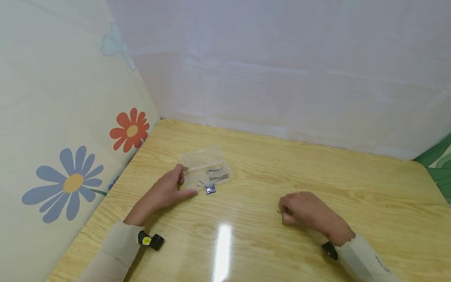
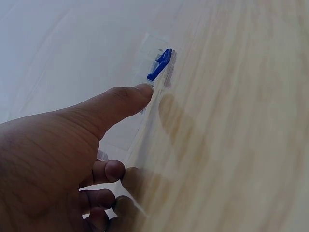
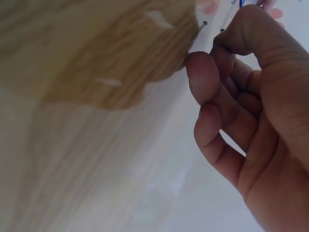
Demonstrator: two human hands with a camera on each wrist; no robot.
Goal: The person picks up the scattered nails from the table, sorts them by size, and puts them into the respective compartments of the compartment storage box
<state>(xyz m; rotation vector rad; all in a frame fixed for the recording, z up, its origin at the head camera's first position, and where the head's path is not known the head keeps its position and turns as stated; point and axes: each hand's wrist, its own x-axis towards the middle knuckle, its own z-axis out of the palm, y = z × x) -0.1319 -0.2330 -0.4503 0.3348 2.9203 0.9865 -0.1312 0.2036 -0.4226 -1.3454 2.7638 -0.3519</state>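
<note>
A clear plastic box [image 1: 225, 181], its see-through lid [image 1: 202, 158] raised, lies on the table with several thin metal nails [image 1: 219, 178] inside. On its front edge is a blue latch [image 1: 210, 189], seen side-on as a blue latch [image 2: 160, 66] in the left wrist view. My left hand [image 1: 168, 188] holds the box's left end, thumb along the front and index finger near the lid's hinge. Well to the right, my right hand [image 1: 305, 210] pinches a small nail [image 3: 221, 32] low over the table, thumb against index finger; most of the nail is hidden.
The light wood table [image 1: 260, 176] is glossy and mirrors a bright streak of light. A pale cloth wall [image 1: 282, 70] stands behind it, and a flower-printed cloth [image 1: 42, 117] runs along the left edge.
</note>
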